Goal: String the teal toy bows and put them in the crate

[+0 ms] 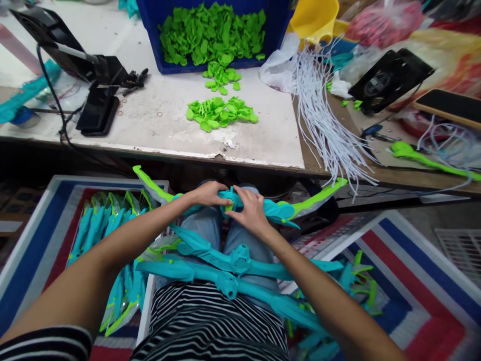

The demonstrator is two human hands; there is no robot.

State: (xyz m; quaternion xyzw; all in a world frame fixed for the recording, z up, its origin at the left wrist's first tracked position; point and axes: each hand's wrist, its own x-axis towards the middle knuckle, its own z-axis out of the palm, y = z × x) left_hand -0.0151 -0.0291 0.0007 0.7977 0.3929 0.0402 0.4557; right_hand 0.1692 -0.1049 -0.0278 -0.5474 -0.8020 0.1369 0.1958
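A teal toy bow (278,208) with lime-green tips lies crosswise over my lap, held at its middle by both hands. My left hand (211,194) is closed around the middle from the left, thumb toward the centre. From the right, my right hand (249,206) pinches the same part, with thumb and fingers around it. A small green plastic piece (229,205) shows at the centre between my thumbs; its exact fit is partly hidden. Closer to my body, a second teal bow body (214,256) and a third teal bow body (210,277) rest across my thighs.
A blue bin (150,47) of green pieces stands on the table, with a loose green pile (221,113) before it. White cords (319,110) hang over the table edge. Striped-lined boxes with finished-looking bows (112,215) and teal parts (349,276) flank me.
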